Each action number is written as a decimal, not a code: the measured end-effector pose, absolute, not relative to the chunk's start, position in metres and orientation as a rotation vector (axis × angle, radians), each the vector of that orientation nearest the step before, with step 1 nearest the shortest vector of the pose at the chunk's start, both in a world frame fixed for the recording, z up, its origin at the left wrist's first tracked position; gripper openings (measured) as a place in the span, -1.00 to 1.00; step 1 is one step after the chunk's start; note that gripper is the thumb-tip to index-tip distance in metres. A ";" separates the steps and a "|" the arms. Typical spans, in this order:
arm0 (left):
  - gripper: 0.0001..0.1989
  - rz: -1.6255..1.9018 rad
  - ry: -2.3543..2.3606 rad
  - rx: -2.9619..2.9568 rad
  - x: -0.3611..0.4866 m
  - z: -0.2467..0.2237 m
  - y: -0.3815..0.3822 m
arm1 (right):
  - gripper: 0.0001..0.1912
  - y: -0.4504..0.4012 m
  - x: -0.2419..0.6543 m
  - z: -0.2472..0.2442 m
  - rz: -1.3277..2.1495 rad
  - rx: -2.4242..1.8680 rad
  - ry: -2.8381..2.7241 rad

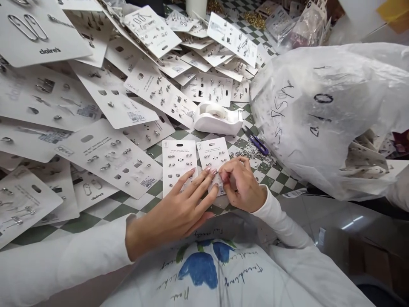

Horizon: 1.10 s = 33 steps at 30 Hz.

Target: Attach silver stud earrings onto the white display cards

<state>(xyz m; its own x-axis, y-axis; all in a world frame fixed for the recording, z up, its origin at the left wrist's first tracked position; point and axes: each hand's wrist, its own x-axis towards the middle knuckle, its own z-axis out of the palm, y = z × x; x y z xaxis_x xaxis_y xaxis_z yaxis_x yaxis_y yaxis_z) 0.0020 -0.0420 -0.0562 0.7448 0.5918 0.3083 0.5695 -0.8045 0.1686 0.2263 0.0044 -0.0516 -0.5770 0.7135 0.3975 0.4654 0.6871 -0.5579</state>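
Observation:
Two white earring cards lie side by side in front of me, their backs with small metal posts and clasps facing up. Across the lower parts of the left earring card (179, 149) and the right earring card (211, 147) rests my left hand (183, 204), fingers stretched out. My right hand (241, 183) is at the right card's edge, thumb and forefinger pinched together; whatever sits between them is too small to make out. Loose earring backs (252, 153) are scattered just beyond my right hand, beside purple-handled thread snips (257, 140).
A white tape dispenser (219, 119) stands behind the cards. Heaped earring cards (108, 157) cover the left and back of the checkered tablecloth (92, 217). At the right bulges a plastic bag (319, 106) with handwriting, cards showing through its torn side. Gold-coloured bits (255, 19) lie far back.

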 end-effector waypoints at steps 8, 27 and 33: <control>-0.58 0.460 0.915 2.898 0.000 -0.051 -0.042 | -0.75 0.002 0.228 -0.049 0.579 -0.846 -2.201; -0.59 0.498 0.913 2.895 0.001 -0.054 -0.041 | -0.78 0.004 0.227 -0.050 0.453 -0.904 -2.310; -0.51 0.518 0.937 2.895 0.001 -0.054 -0.039 | -0.75 0.004 0.228 -0.051 0.409 -0.897 -2.338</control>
<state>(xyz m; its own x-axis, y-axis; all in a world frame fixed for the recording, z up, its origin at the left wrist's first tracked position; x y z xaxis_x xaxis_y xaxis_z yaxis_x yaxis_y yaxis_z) 0.0006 -0.0390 -0.0536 0.7596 0.5781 0.2982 0.5597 -0.8144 0.1530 0.2275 0.0039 -0.0506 -0.5953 0.6855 0.4192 0.5024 0.7247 -0.4715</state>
